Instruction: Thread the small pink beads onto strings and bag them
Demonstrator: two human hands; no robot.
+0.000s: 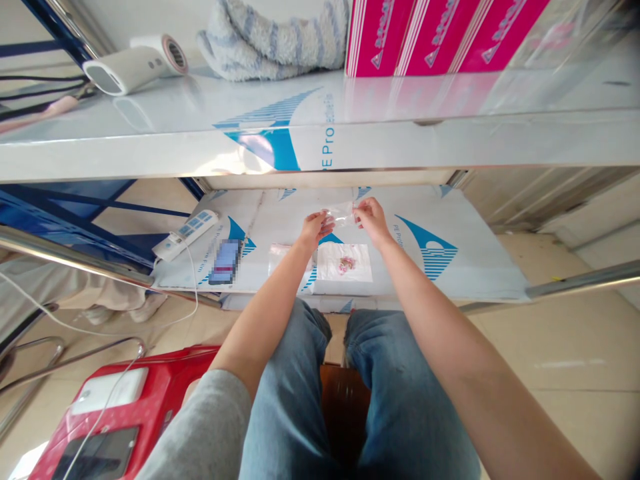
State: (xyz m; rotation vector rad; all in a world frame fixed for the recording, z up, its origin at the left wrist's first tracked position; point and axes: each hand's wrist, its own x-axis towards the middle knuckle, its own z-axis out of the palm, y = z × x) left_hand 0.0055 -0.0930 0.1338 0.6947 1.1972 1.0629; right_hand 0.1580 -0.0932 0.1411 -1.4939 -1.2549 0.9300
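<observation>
A small clear plastic bag [341, 215] is stretched between my two hands, above the lower shelf. My left hand [317, 227] pinches its left edge, and my right hand [371, 217] grips the right edge between thumb and fingers. Just below them, a white sheet or pouch [327, 267] lies flat, with a little pile of pink beads or similar small pieces [347, 265] on it; they are too small to name surely. Left of it, partly behind my left forearm, is another clear plastic bag [279, 257].
On the lower shelf [480, 260] lie a phone [225, 261] and a white power strip [193, 230]. The upper shelf [375, 143] overhangs, carrying a white hair dryer [135, 67], a fluffy striped cloth [280, 40] and pink boxes [440, 37]. A red suitcase [165, 380] stands at lower left.
</observation>
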